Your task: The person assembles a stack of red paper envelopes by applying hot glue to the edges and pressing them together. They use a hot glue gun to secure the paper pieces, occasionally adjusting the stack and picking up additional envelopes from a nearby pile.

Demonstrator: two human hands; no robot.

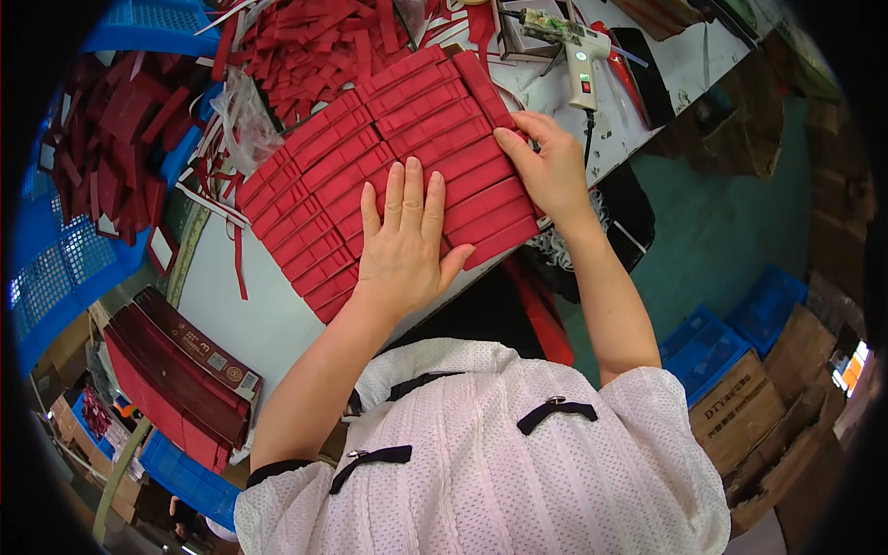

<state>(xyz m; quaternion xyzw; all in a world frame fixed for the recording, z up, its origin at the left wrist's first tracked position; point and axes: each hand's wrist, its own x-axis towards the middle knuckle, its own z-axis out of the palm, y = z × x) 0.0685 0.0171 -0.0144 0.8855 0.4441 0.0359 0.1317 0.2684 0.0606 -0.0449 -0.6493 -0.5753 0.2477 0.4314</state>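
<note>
Rows of narrow red pieces [328, 162], which look like small covered boxes, lie packed side by side in a tilted block on the table before me. My left hand [404, 231] rests flat on the block, fingers stretched out and thumb apart, holding nothing. At the block's right edge, the thumb and index finger of my right hand [546, 165] close on the near end of one red piece [484, 90]. That piece lies at a different angle from its neighbours. My right fingertips partly hide its end.
Loose red strips [305, 46] are heaped behind the block, beside a crumpled clear bag [245, 129]. A blue basket [65, 268] of red boxes stands at left. A glue gun [581, 69] lies at the back right. Stacked dark red boxes [185, 356] sit at lower left.
</note>
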